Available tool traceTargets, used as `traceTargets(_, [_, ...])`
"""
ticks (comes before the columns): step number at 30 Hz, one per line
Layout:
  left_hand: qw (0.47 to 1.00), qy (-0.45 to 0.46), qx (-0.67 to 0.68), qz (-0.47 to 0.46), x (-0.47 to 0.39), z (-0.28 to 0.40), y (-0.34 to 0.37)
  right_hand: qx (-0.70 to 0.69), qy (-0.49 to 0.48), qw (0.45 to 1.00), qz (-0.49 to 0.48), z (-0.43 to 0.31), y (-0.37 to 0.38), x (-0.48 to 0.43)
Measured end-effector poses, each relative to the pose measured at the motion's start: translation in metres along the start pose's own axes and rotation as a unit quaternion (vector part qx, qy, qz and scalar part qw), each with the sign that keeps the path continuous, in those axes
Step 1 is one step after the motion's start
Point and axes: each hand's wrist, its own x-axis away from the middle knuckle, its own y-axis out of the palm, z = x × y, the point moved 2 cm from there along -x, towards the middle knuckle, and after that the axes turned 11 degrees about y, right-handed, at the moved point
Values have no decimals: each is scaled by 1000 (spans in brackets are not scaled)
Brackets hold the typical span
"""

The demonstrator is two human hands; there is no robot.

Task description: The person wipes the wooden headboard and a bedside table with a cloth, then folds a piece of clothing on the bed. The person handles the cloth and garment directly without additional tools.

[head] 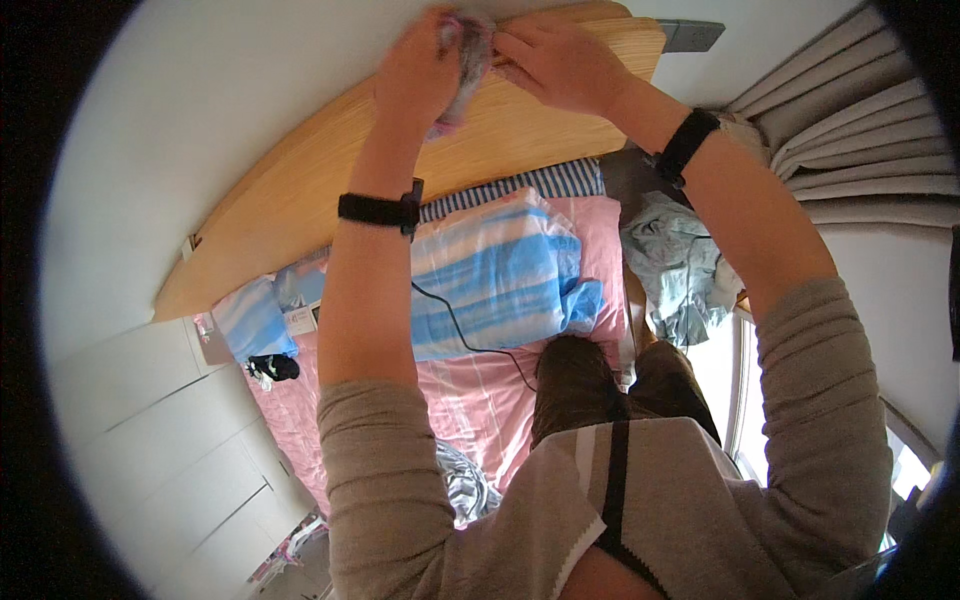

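Note:
My left hand is closed around a crumpled cloth, greyish with pink edges, raised over the wooden headboard. Part of the cloth hangs below the fingers. My right hand is just to its right, with its fingertips at the cloth's edge; whether they pinch it is hard to make out. Behind both hands, the light-wood board curves along the white wall. Each wrist wears a black strap.
Below lies a bed with a pink sheet, a folded blue-and-white quilt and a dark cable. My knee presses on the bed. Grey clothes are heaped at right, under a curtain. White cabinets stand at left.

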Motion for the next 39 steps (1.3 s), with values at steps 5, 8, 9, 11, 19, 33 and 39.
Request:
traceTargets(5, [988, 40, -106, -106, -5, -7, 30, 72, 41, 994, -68, -1, 3, 4])
traceTargets(8, [983, 72, -114, -121, -8, -9, 30, 69, 47, 995, -46, -5, 4, 7])
traceTargets(9, [984, 70, -106, -128, -7, -10, 29, 63, 47, 996, -41, -6, 4, 7])
traceTargets(11, [985, 58, -86, -137, -3, -10, 28, 47, 48, 997, -33, -8, 2, 10])
traceTargets(19, [990, 45, -84, -108, 13, -1, 26, -3, 41, 998, -48, -13, -1, 20])
traceTargets(33, [997, 27, 15, -76, 2, 6, 15, -229, 413, 799, -373, -25, 147, 316])
traceTargets(39, [995, 78, 25, -65, -2, 6, 18, -215, 368, 837, -343, -3, 170, 347])
